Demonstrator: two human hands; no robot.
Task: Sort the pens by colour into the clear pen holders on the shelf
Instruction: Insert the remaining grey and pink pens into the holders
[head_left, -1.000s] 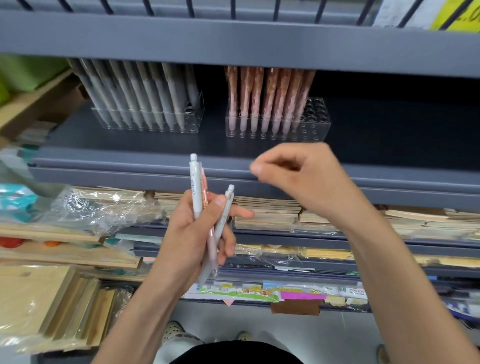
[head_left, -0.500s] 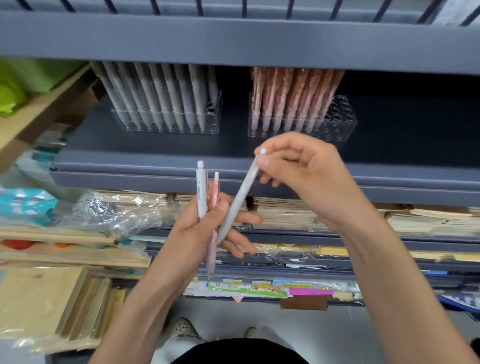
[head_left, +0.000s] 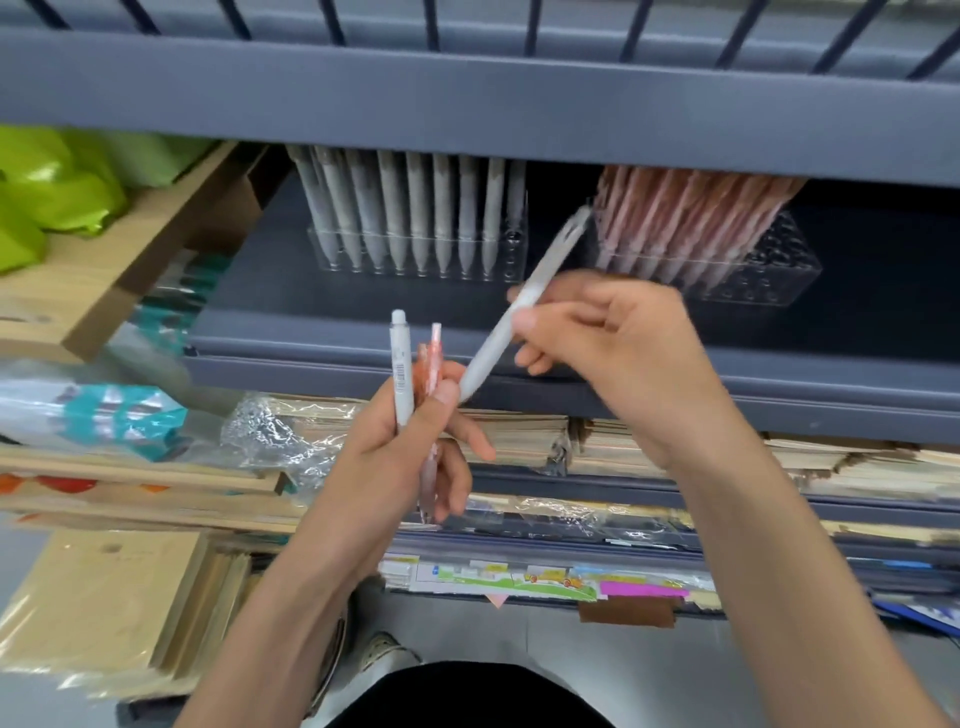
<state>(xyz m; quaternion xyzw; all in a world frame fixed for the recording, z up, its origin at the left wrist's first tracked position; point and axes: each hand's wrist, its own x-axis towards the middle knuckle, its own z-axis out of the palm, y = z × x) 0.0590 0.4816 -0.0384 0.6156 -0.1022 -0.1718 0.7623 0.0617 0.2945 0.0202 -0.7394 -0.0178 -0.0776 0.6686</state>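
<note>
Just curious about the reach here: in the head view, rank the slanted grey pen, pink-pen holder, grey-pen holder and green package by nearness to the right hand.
1. Slanted grey pen: held in the right hand itself.
2. Pink-pen holder: on the shelf just behind it.
3. Grey-pen holder: same shelf, further left.
4. Green package: far left.

Tilted pen (head_left: 489, 352) sits beside upright white pen (head_left: 402, 374) and seemingly pink pen (head_left: 435, 345).

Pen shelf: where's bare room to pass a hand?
Free: grey shelf right of the pink-pen holder, and the strip before the white-pen holder. Pink-pen holder's right holes are empty. Crowded: white-pen holder, nearly full; narrow gap between holders.
</note>
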